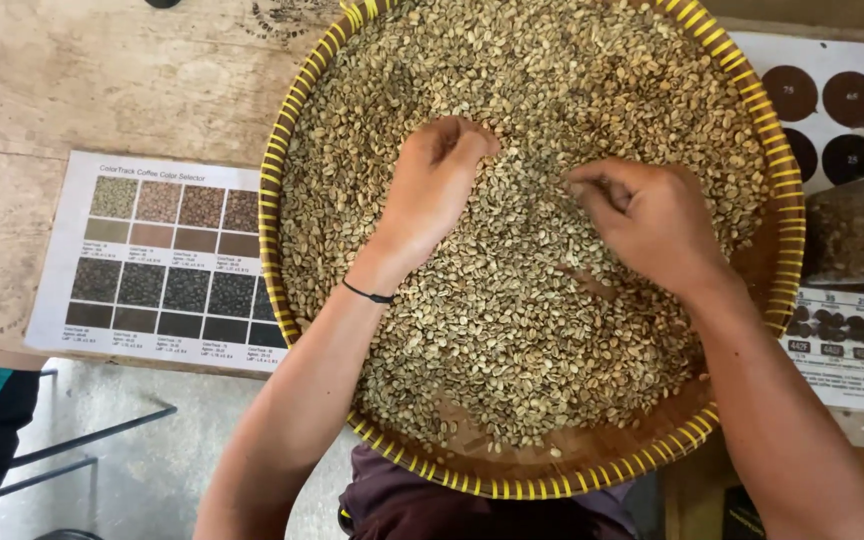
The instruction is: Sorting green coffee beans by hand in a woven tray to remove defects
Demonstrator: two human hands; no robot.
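Head view looks straight down on a round woven tray (774, 250) with a yellow-wrapped rim, heaped with pale green coffee beans (512, 330) and resting on a wooden worktop (102, 80). Both hands work in the far half of the pile. The left hand (430, 190), a dark band at its wrist, lies palm down with its fingers curled loosely into the beans, gripping nothing that shows. The right hand (652, 222) sits just right of it, fingers (592, 185) pinched together at the tips; whether a bean is caught between them cannot be told. Bare tray floor shows at the near edge, where the layer thins.

A colour chart (167, 260) of brown and black squares lies left of the tray, another printed sheet (832, 100) with dark discs right of it.

To sort well here, I judge it best to spread the beans thin with the left hand so single ones show, then pick with fingertips only.
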